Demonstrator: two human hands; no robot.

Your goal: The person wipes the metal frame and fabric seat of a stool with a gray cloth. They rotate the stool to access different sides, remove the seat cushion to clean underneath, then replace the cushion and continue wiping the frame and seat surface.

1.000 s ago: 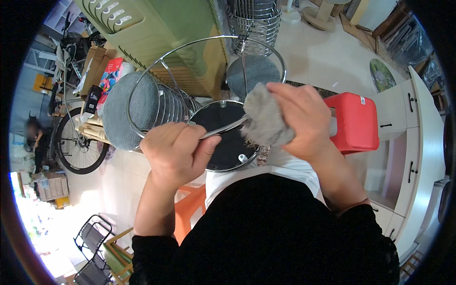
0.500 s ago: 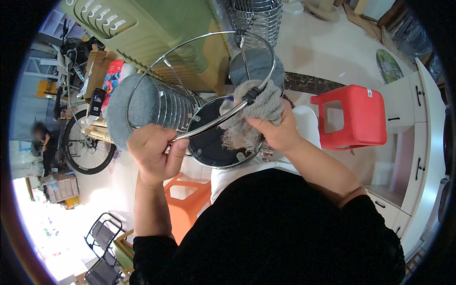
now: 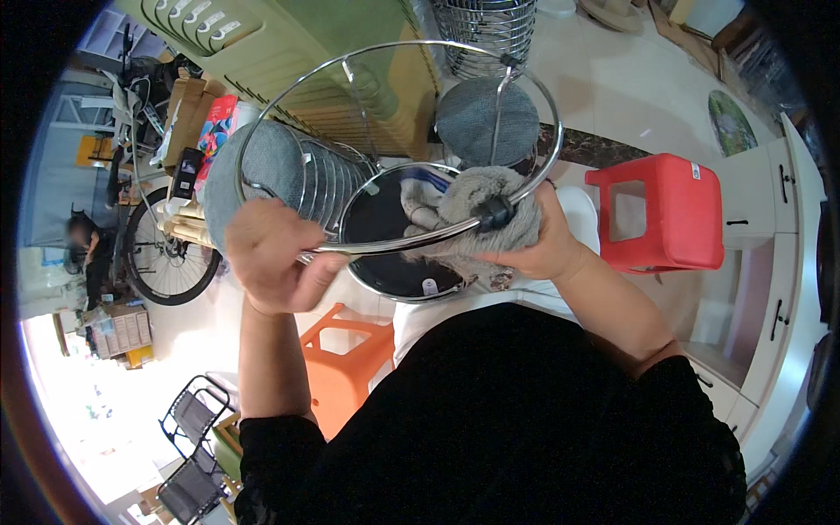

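As I watch from my remote post, the L hand (image 3: 271, 254) is curled, thumb & fingers round the near-left part of a chrome ring (image 3: 411, 242); it's blurred, so I can't tell how tightly. R hand (image 3: 556, 249) is half-closed, cupping a shaggy gray cloth (image 3: 481, 194) bunched against the ring's near-right side, by a black joint (image 3: 494, 213). Ring's tilted over a round black panel (image 3: 376, 214) w/ chrome rim, approx. centre. Red stool (image 3: 682, 210) to R; orange stool (image 3: 350, 367) lower L.
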